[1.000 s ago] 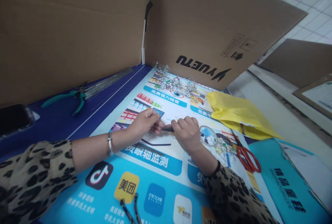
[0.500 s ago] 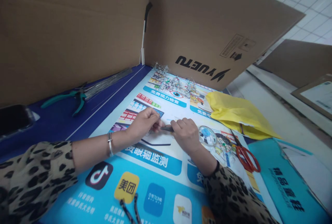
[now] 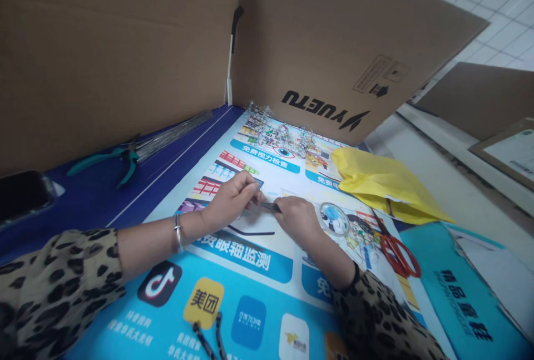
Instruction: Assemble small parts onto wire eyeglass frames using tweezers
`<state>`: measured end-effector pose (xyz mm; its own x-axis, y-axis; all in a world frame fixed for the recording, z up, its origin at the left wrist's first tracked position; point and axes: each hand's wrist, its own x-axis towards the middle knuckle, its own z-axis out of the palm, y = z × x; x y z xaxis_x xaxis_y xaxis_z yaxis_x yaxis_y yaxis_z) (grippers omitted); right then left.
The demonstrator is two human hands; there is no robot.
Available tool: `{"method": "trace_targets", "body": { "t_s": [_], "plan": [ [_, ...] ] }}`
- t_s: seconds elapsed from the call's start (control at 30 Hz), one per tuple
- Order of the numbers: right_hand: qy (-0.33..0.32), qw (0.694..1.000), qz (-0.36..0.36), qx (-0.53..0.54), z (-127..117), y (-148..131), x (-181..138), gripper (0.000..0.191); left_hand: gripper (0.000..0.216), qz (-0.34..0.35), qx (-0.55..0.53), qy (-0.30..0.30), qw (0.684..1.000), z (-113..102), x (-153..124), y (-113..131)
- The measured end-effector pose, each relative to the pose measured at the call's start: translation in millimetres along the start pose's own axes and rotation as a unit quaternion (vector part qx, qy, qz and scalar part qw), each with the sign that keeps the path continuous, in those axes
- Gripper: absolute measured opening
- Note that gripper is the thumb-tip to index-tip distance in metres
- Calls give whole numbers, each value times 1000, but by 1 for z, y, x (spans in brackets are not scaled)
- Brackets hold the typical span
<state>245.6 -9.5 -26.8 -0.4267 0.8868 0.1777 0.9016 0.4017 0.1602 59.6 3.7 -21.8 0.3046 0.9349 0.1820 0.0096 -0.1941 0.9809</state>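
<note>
My left hand (image 3: 231,201) and my right hand (image 3: 298,218) meet over a printed poster (image 3: 233,271) on the table. Both are closed in a pinch around a small dark slim tool or piece (image 3: 270,207) held between them. My right hand grips its right end, while the fingertips of my left hand pinch something tiny at its left tip that I cannot make out. A silver bracelet circles my left wrist. Just right of my right hand lies a round clear disc with a blue print (image 3: 334,218).
Tall cardboard walls (image 3: 125,54) enclose the back and left. Teal-handled pliers (image 3: 112,158) and thin metal rods (image 3: 175,132) lie on the blue cloth at left, a phone (image 3: 23,193) beside them. A yellow bag (image 3: 384,185), red scissors (image 3: 396,254) and small trinkets (image 3: 279,134) lie to the right and behind.
My right hand has rolled so its knuckles sit lower and slid slightly down toward me. The left hand keeps its pinch in nearly the same spot.
</note>
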Motion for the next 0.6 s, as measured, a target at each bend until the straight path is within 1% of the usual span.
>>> {"method": "trace_targets", "body": {
  "t_s": [0.13, 0.33, 0.4, 0.47, 0.6],
  "plan": [
    [-68, 997, 27, 38, -7, -2, 2, 14, 16, 19, 13, -13, 1000, -2, -1, 1],
    [-132, 985, 34, 105, -14, 1, 4, 33, 15, 45, 63, -30, 997, -2, -3, 0],
    [-146, 982, 32, 118, -13, 1, 3, 36, 15, 50, 76, -31, 995, -2, -3, -1],
    [-141, 982, 35, 118, -10, 1, 3, 33, 15, 45, 76, -30, 996, -2, -2, -3],
    [-78, 993, 46, 68, 1, 0, 3, 17, 15, 1, 29, -11, 1000, -2, 2, -7]
  ]
}}
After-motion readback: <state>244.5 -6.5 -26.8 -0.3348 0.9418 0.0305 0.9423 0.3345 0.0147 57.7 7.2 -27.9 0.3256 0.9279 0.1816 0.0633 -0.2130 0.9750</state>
